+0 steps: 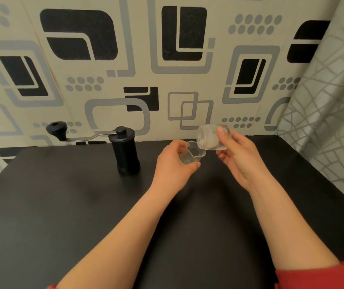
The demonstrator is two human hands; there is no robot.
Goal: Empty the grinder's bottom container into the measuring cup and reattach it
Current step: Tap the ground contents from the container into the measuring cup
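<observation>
The black grinder body stands upright on the black table, its crank handle pointing left, with no bottom container on it. My right hand holds the clear bottom container tipped on its side, its mouth down-left just over the rim of the measuring cup. My left hand wraps around the small clear measuring cup, which sits low near the table. I cannot tell what is inside either clear vessel.
A patterned wall rises right behind the table's far edge. A patterned curtain hangs along the table's right side. The grinder stands about a hand's width left of my left hand.
</observation>
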